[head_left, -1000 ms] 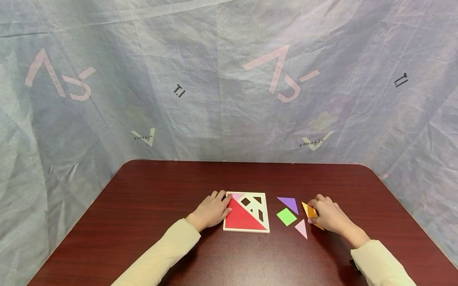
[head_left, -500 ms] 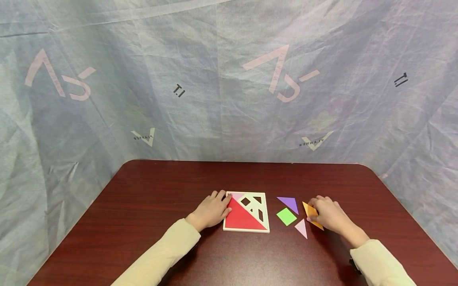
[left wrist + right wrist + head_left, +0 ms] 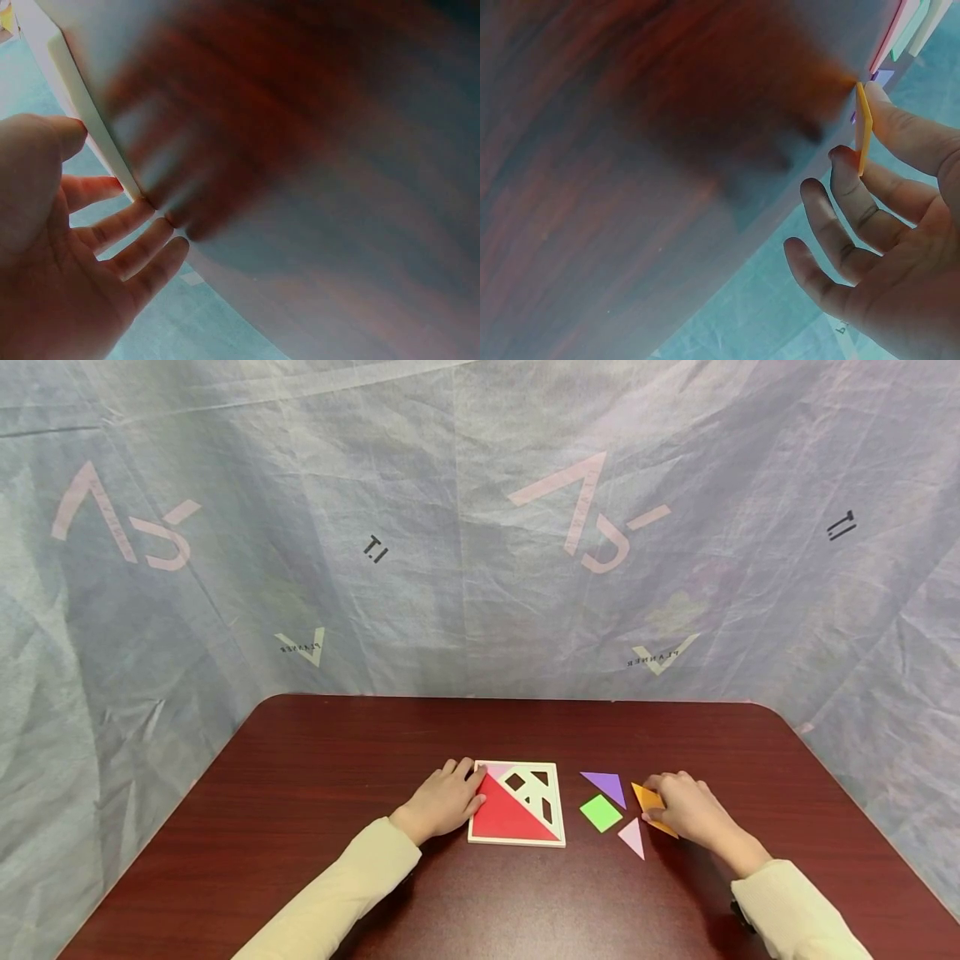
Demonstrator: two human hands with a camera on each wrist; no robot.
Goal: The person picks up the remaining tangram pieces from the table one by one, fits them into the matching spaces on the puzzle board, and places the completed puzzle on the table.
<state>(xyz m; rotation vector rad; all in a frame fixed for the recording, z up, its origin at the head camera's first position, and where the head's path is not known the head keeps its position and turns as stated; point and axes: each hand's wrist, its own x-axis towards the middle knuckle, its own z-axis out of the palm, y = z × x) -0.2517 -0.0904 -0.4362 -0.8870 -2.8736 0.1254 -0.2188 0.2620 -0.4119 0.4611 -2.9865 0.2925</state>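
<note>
Behind everything hangs a crinkled grey sheet (image 3: 480, 527) printed with pale logos, and only the head view catches it. Below it, the dark red-brown surface (image 3: 315, 860) spreads wide; both wrist cameras show it only as a blurred wood-grain slab. At its middle sits the white square puzzle tray (image 3: 516, 841), and from above you see the big red triangle (image 3: 506, 818) filling its lower left half, with a pale pink piece (image 3: 498, 770) at the top left corner and cut-out openings beside it. The left wrist view gives just the tray's pale edge (image 3: 90, 120). The left hand (image 3: 444, 800) rests against that left edge, fingers straight and spread, holding nothing; the wrist camera confirms the fingertips (image 3: 142, 204) touch the frame. Cream sleeves (image 3: 337, 893) cover both arms.

To the right of the tray, apart from it, lie the loose pieces: a purple triangle (image 3: 606, 785), a green square (image 3: 601, 813) just beneath it, and a small pink triangle (image 3: 633, 838) nearest the person. The right hand (image 3: 686, 810) has its grip on the orange piece (image 3: 647, 800), just right of the purple triangle. From the head view the fingers cover most of it. The right wrist view tells more: the orange piece (image 3: 863, 127) is tilted up on edge, pinched between thumb and forefinger, the other fingers loosely curled.
</note>
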